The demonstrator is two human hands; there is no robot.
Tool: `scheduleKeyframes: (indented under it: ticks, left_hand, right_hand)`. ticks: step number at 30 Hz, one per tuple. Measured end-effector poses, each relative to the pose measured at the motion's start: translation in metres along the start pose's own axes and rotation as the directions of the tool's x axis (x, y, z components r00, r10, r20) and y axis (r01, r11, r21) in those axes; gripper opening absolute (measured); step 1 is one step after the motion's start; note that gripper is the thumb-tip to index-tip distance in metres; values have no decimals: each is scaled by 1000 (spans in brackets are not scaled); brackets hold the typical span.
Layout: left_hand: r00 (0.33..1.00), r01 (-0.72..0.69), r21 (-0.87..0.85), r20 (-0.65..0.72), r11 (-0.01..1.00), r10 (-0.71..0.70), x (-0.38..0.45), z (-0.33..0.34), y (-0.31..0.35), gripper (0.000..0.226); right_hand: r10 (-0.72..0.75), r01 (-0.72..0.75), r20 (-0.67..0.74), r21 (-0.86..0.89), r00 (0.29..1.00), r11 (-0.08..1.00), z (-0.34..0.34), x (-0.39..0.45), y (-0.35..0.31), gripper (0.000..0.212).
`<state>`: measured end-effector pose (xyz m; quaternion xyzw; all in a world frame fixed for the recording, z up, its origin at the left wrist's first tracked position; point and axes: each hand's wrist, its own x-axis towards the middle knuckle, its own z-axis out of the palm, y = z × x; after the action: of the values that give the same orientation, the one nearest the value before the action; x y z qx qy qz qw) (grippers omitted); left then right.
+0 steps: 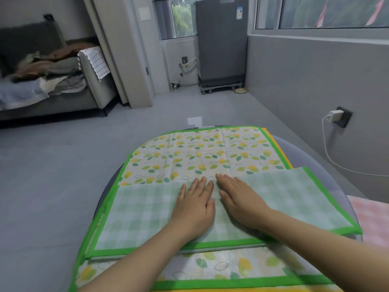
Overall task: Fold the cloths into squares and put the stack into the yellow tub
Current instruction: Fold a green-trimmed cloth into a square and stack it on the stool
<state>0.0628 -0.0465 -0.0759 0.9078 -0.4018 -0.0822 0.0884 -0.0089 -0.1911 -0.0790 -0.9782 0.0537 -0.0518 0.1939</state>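
A green-bordered cloth (200, 154) with a leaf print lies spread on a round grey table (305, 157). Its near part is folded over, showing a green checked underside (136, 213) as a band across the middle. My left hand (195, 207) and my right hand (240, 201) lie flat on that checked band, side by side, fingers pointing away and nearly touching. Neither hand grips anything. A yellow cloth edge (277, 144) peeks out beneath at the far right. No yellow tub is in view.
A pink checked cloth (370, 216) lies at the right edge. Beyond the table is grey floor, a sofa (42, 81) piled with clothes at left, a grey fridge (221, 39) at the back, and a charger with a white cable (334, 114) on the right wall.
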Motion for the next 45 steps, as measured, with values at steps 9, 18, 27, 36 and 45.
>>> scheduleKeyframes:
  ticks: [9, 18, 27, 36, 45]
  left_hand:
    - [986, 162, 40, -40, 986, -161, -19, -11, -66, 55]
    - [949, 308, 61, -90, 949, -302, -43, -21, -126, 56]
    - [950, 291, -48, -104, 956, -294, -39, -47, -139, 49]
    - [919, 326, -221, -154, 919, -363, -28, -59, -148, 47]
    - [906, 357, -211, -156, 910, -392, -25, -63, -147, 56]
  right_hand:
    - [26, -13, 71, -174, 997, 985, 4, 1, -3, 87]
    - [21, -3, 94, -186, 995, 983, 5, 2, 1, 105]
    - [-38, 40, 32, -87, 999, 995, -3, 3, -33, 60]
    - [-144, 139, 116, 52, 983, 989, 13, 11, -68, 62]
    - [-103, 111, 171, -35, 980, 993, 17, 7, -77, 77]
